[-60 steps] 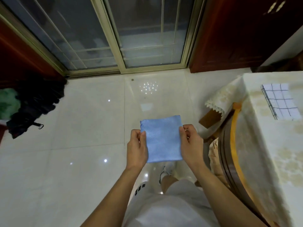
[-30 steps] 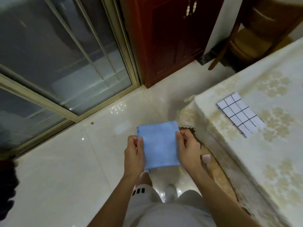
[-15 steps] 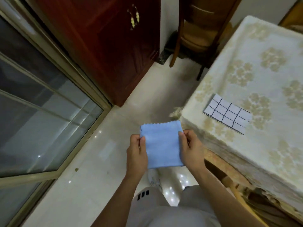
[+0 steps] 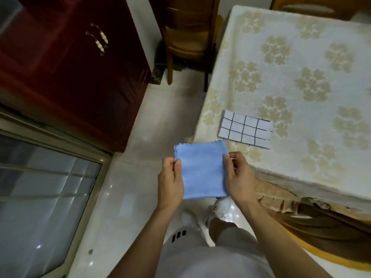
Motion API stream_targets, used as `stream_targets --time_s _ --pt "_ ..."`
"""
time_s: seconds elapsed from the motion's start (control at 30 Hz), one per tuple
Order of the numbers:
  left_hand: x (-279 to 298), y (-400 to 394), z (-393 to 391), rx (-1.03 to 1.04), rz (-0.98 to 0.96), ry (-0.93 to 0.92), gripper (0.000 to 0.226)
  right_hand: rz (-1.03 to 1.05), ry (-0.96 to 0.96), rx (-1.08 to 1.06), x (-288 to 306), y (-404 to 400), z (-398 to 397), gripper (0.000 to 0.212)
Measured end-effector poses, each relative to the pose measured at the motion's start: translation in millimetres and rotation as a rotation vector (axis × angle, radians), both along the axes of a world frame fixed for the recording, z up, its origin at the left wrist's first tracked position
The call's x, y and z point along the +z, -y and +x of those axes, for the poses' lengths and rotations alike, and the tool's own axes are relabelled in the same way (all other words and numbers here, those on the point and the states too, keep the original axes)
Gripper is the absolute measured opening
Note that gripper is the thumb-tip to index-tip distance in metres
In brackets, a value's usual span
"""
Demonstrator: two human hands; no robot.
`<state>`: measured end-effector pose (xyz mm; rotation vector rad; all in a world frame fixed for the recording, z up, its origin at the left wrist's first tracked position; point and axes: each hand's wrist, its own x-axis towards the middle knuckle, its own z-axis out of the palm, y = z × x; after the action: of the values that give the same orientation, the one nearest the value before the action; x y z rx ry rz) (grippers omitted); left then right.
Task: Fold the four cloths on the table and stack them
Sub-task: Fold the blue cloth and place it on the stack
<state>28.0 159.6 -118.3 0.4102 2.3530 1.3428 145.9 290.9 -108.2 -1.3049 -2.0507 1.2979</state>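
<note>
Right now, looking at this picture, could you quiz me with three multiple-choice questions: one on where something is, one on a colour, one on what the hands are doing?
1. Where does the checked cloth lie?
A. On the floor
B. On the table, near its corner
C. On the chair

2. What colour is the cloth held in the air?
A. Blue
B. Red
C. Green

3. How is the blue cloth held?
A. One hand only
B. Draped over an arm
C. Both hands pinching opposite sides

Answers:
1. B, it lies flat on the flowered tablecloth.
2. A, it is plainly light blue.
3. C, the left hand and the right hand each grip one edge.
</note>
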Motion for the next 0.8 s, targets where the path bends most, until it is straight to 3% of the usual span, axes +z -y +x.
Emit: stream_targets --time_s 0.47,0.8 --pt "0.8 -133.4 24.0 -0.191 -0.032 0.014 0.017 -0.037 0.02 -0.182 -6.2 -110.6 44.3 0.022" --pt "-9.9 -184.7 29.4 -0.219 -0.106 -0.01 0.025 -0.077 -0.024 -0.223 -15.0 -154.8 53.6 0.019"
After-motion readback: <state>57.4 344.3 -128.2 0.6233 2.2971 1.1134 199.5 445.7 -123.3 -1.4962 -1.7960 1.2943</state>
